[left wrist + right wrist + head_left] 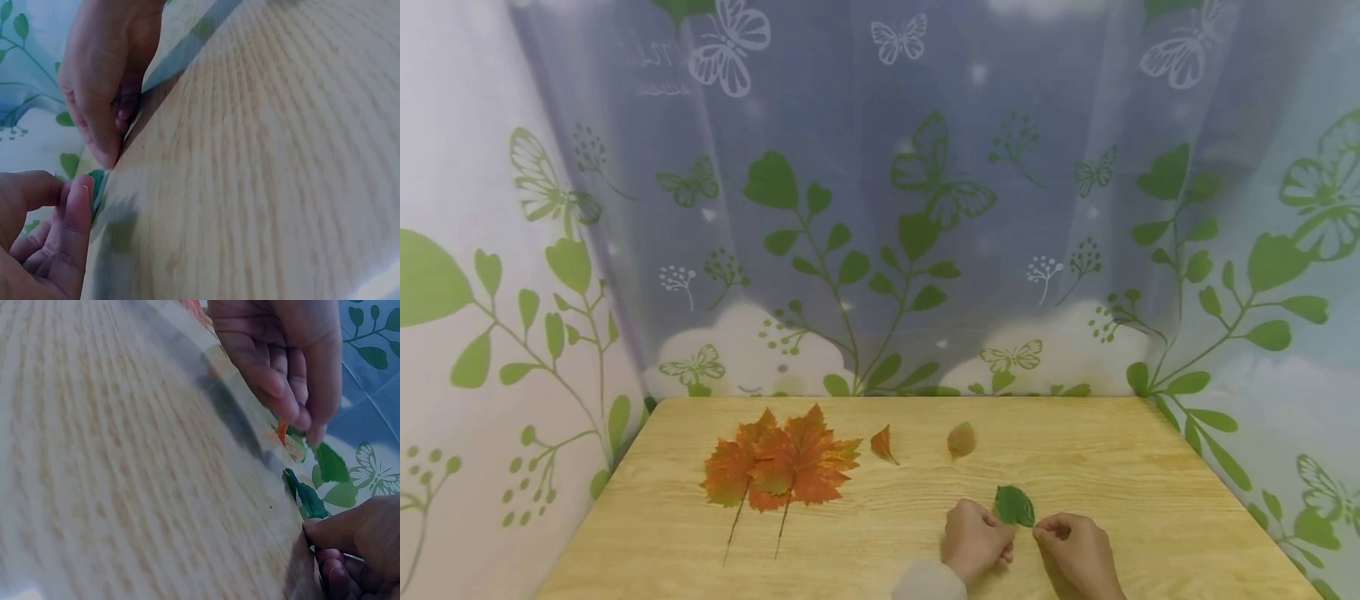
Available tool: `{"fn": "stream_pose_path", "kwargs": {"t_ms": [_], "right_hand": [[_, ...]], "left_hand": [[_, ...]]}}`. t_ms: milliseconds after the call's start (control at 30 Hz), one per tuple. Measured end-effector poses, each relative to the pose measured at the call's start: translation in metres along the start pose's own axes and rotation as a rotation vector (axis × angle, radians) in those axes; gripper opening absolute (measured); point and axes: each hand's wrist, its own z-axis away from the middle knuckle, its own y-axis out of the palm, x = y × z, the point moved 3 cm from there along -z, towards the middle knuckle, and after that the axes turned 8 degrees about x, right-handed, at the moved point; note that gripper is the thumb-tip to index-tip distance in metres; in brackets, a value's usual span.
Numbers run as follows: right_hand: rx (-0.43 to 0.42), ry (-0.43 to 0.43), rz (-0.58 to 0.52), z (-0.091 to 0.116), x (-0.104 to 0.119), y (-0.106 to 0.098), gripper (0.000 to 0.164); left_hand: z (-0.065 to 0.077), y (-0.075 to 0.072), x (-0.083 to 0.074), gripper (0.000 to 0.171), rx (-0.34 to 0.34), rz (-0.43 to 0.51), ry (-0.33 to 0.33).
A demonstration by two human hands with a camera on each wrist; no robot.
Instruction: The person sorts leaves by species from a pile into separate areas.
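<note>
Two toothed green leaves are between my hands. My left hand (976,540) pinches one green leaf (331,464) between thumb and fingertip at its edge. With thumb and forefinger, my right hand (1078,550) pinches the lower end of the other green leaf (306,495), low over the wooden table (865,533). From the head view the two leaves overlap and look like one green shape (1015,506). In the left wrist view most of the green is hidden behind my left fingertips.
Two large orange maple leaves (805,458) with thin dark stems lie overlapping at the table's left. Behind my hands are a small curled orange leaf (883,444) and a small brownish-green leaf (961,439). A printed curtain (850,208) with plants and butterflies surrounds the table's back and sides.
</note>
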Motion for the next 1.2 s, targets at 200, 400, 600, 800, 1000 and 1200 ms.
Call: {"fn": "stream_pose_path", "kwargs": {"t_ms": [200, 400, 600, 800, 1000, 1200], "right_hand": [[0.0, -0.007, 0.001, 0.0, -0.002, 0.0, 0.004], [0.002, -0.018, -0.011, 0.002, -0.001, -0.002, 0.006], [0.009, -0.012, -0.022, 0.002, 0.0, -0.002, 0.008], [0.02, 0.016, -0.024, 0.001, -0.003, 0.0, 0.008], [0.03, 0.041, -0.027, 0.0, -0.005, 0.001, 0.007], [0.025, 0.032, -0.033, 0.0, -0.004, 0.002, 0.007]], "left_hand": [[-0.001, 0.015, 0.008, 0.029, -0.041, -0.074, -0.066], [-0.006, 0.023, 0.017, 0.032, -0.088, -0.074, -0.039], [-0.007, 0.022, 0.017, 0.03, -0.082, -0.061, -0.037], [-0.005, 0.02, 0.016, 0.029, -0.07, -0.056, -0.04], [-0.005, 0.021, 0.017, 0.029, -0.054, -0.032, -0.045], [-0.006, 0.021, 0.019, 0.029, -0.061, -0.033, -0.019]]}}
